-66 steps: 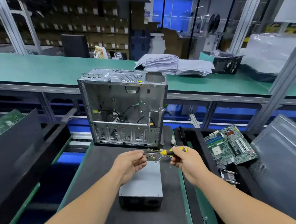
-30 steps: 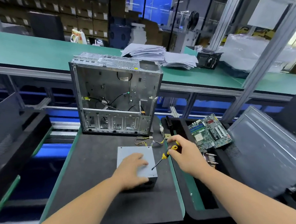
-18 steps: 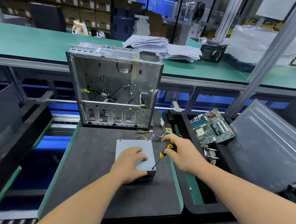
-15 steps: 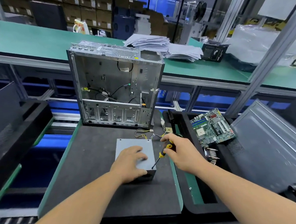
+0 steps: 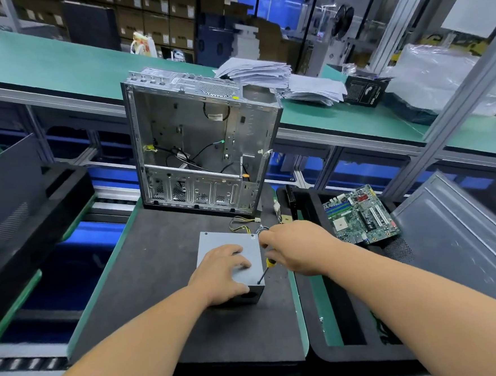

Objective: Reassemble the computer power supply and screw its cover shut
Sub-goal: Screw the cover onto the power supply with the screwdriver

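Grey sheet-metal power supply (image 5: 246, 248) is sitting on the dark mat (image 5: 159, 282), likely heavy, rigid and slick, so the left hand (image 5: 222, 273) is pressing flat on its cover while the right hand (image 5: 299, 247) is gripping the screwdriver (image 5: 265, 270) at the near corner

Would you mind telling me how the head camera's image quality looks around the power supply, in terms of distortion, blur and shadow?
Head view: wide-angle bending bows the green bench and frame posts; the power supply and screwdriver are reasonably sharp; background boxes are soft; lighting is even, with only faint shadow under the left hand.
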